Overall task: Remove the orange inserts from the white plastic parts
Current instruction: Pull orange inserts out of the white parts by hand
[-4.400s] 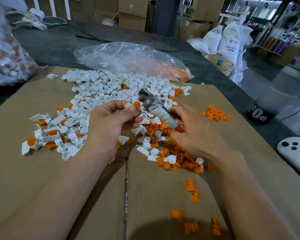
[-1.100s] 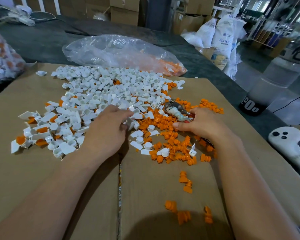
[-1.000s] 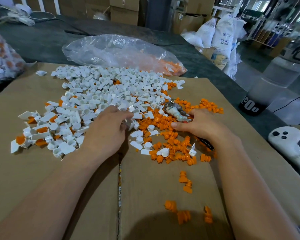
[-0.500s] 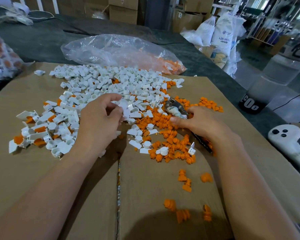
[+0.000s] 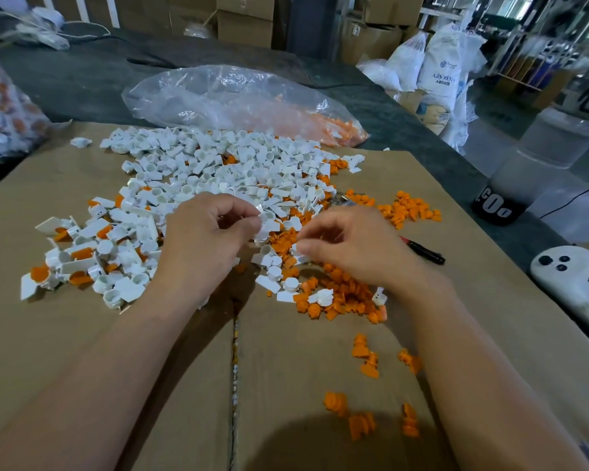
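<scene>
Flattened cardboard (image 5: 65, 334) covers the dark worktable. Across its left and middle sprawls a heap of white plastic parts (image 5: 225, 164). Beside it the left hand (image 5: 201, 246) pinches one white part (image 5: 261, 212) at its fingertips. Loose orange inserts (image 5: 340, 297) lie beneath the right hand (image 5: 357, 249). Its fingers are curled, and I cannot tell whether they hold anything. A black-handled tool (image 5: 425, 251) lies rightmost.

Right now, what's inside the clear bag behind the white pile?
Orange inserts show through the plastic at the right end of the bag. Folds and glare hide the rest, so I cannot tell what else it holds.
</scene>
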